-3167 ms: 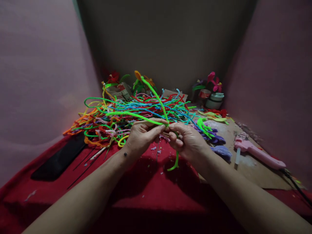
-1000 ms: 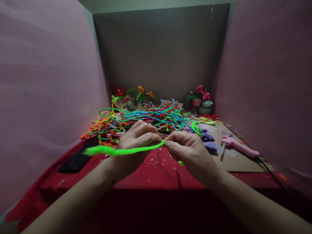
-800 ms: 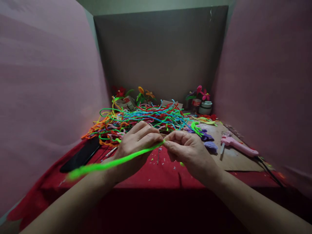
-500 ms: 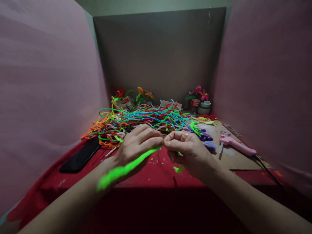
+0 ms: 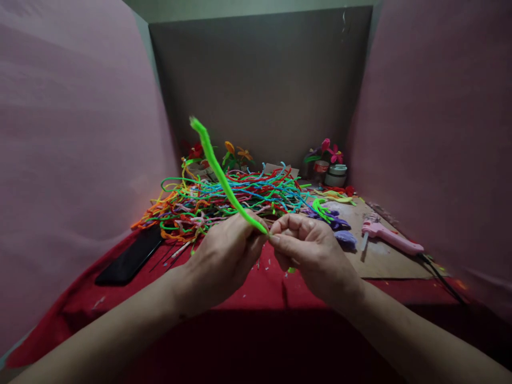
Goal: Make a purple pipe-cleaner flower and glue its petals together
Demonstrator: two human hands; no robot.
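Note:
A bright green pipe cleaner rises up and to the left from between my two hands, its frayed tip above the table's back. My left hand is closed around its lower part, thumb side toward the right hand. Fingertips of my right hand pinch it where the hands meet. Below the right fingers a short bit of green shows; whether it belongs to the same stem is hidden. Both hands hover over the front of the red cloth.
Behind the hands lies a heap of colourful pipe cleaners. A black phone rests at left. At right, a pink glue gun with a cord sits on a cardboard sheet. Fuzzy flowers and a lidded jar stand at the back.
The long green end has swung from lying low across my left wrist to pointing up and left. My left hand has turned over; the right keeps its pinch.

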